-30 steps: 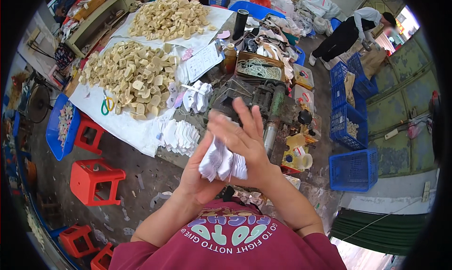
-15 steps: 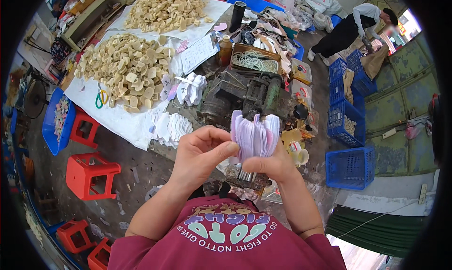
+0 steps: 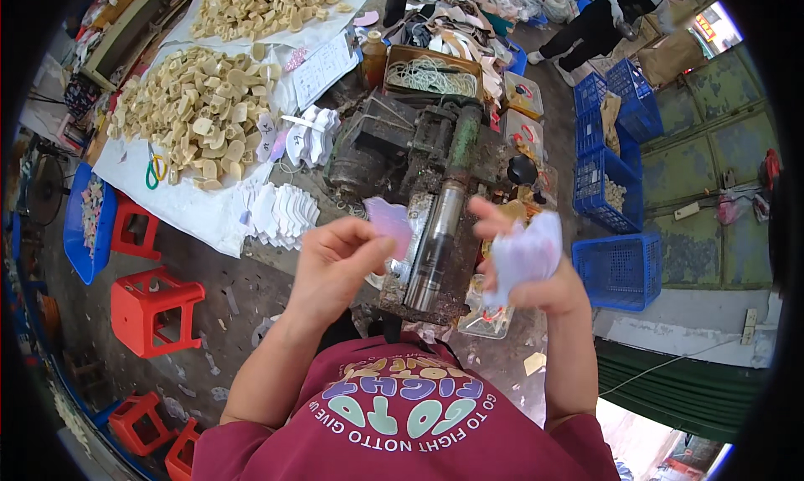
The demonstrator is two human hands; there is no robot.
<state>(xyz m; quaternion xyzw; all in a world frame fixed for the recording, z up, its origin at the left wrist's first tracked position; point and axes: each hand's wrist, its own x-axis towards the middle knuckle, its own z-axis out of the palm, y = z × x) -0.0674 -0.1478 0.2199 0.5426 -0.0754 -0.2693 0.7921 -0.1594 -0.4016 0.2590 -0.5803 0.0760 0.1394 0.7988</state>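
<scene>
Between thumb and fingers of my left hand [image 3: 339,259] is a single thin pinkish-purple insole-shaped piece [image 3: 390,228], held left of the machine's metal roller. My right hand [image 3: 548,284] grips a stack of pale lilac-white pieces [image 3: 526,257], blurred by motion, to the right of the roller. Some right fingers stretch out beside the stack. In front of me stands a dark, worn machine [image 3: 419,146] with a shiny metal roller [image 3: 440,246] pointing toward me. Left of it lie a fanned row of white pieces [image 3: 283,215] and a tied bundle of white pieces [image 3: 311,136].
Heaps of beige moulded pieces [image 3: 197,116] cover the white sheet, with scissors [image 3: 156,169] at its edge. Red stools [image 3: 155,309] and a blue tub [image 3: 79,246] stand left. Blue crates [image 3: 618,271] line the right, where a person [image 3: 599,28] bends over.
My hands have moved apart. The left has drawn one piece away from the stack; the right has carried the rest rightward, uncovering the roller.
</scene>
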